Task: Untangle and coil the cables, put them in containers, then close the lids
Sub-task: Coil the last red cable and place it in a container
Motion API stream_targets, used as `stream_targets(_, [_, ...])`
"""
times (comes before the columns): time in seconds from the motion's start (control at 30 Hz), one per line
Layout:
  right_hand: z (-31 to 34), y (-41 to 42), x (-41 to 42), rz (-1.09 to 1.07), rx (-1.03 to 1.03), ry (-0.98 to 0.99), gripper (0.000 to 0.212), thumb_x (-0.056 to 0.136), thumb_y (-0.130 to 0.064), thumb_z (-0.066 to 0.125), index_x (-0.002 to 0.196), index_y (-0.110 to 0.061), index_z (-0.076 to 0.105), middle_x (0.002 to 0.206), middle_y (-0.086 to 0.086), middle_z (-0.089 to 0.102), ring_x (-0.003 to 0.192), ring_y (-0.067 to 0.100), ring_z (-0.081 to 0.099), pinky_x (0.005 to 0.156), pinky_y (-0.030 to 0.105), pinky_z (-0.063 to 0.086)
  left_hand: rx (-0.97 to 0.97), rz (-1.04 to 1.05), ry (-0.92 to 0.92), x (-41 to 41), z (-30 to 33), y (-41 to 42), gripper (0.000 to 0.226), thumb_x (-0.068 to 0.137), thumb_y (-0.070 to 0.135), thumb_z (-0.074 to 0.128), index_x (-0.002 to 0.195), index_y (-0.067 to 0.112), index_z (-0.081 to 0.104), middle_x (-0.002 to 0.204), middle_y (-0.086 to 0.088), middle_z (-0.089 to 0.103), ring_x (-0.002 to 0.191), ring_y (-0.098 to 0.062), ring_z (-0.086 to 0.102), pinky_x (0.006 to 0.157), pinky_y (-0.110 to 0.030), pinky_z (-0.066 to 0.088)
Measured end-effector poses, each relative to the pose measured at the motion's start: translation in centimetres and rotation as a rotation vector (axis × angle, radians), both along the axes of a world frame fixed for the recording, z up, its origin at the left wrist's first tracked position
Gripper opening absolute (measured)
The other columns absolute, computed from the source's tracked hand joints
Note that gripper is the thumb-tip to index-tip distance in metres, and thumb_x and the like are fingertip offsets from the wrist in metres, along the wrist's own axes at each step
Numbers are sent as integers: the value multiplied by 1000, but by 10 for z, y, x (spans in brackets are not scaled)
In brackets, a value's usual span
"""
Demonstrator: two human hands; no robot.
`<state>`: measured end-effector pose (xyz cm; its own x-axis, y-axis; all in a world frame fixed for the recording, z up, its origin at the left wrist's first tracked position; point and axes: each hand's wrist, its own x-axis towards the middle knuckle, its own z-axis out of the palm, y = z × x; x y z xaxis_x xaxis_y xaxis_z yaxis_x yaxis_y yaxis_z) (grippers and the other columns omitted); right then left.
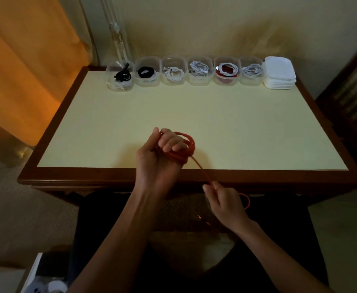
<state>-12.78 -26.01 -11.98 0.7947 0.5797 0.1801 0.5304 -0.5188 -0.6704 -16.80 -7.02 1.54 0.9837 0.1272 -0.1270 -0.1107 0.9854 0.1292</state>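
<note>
Two hands on red cable [180, 148] at table's [131, 115] 6 o'clock edge: left hand [162, 153] grips the coil, right hand [222, 199] pinches the loose tail; six open containers [199, 70] and lid stack [279, 72] at 12 o'clock

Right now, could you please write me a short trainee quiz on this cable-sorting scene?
1. True or false: the left hand holds the coiled part of the red cable.
2. How many clear containers stand in the row at the table's far edge?
3. Where is the stack of white lids? A) at the right end of the row B) at the left end C) under the right hand

Key: 1 true; 2 six; 3 A.
</note>
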Motion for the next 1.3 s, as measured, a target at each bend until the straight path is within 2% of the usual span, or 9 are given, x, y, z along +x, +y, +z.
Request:
stream_targets(0.07, [-6,6,-10,86,-53,-38,42,102,-57,23,87,-27,48,52,-9,41,40,9,42,42,29,35,231,183,189,11,-11,3,25,104,20,39,81,13,45,66,3,41,57,-10,41,66,-24,38])
stream_targets(0.23, [2,16,-25,162,-30,-259,20,102,-28,40,86,-19,49,67,-5,50,57,8,42,61,25,32,1354,412,472,7,-50,-16,4,102,9,43,101,5,42,81,-6,49,64,-6,48,60,-21,44])
stream_targets(0.37, [-2,15,-21,231,47,-489,14,100,-20,47,97,-12,57,73,3,60,64,16,51,60,27,39,1725,286,479,-13,-72,-25,10,101,9,47,106,11,39,80,1,49,56,-1,48,51,-24,42])
stream_targets(0.5, [-5,6,-6,296,46,-464,12,86,-10,65,95,-4,71,74,7,65,63,22,58,60,33,47,1917,-176,589,-28,-83,-26,9,101,15,47,101,6,42,75,-1,54,57,-12,53,52,-25,44])
stream_targets(0.6, [3,5,3,381,15,-493,14,86,-13,69,94,-2,73,78,8,66,69,23,61,71,30,46,1815,-522,557,-35,-87,-19,24,103,26,44,88,7,45,79,-4,51,64,-12,48,62,-21,43])
stream_targets(0.8, [17,13,10,424,51,-467,24,96,-13,57,107,3,71,107,18,71,103,31,67,94,41,52,1118,-770,323,-39,-76,-5,48,102,47,42,62,23,52,54,2,33,46,-11,25,45,-25,19])
stream_targets(0.93, [25,13,13,441,31,-465,42,106,-18,34,115,6,68,117,22,68,114,31,64,105,39,46,1097,-725,179,-36,-82,0,34,93,35,57,63,20,51,52,-1,31,45,-13,23,50,-33,13])
stream_targets(1.1, [26,5,19,432,2,-459,37,91,0,52,128,6,57,126,24,64,118,33,62,107,39,43,1138,-574,139,-27,-78,0,20,88,19,64,88,1,56,50,-3,35,42,-14,28,46,-30,18])
stream_targets(1.3, [42,-5,29,233,100,-439,60,62,31,62,119,12,63,113,28,68,92,36,72,82,37,58,1191,-403,201,-17,-76,12,21,87,19,67,76,5,56,54,-4,37,43,-14,34,43,-23,29])
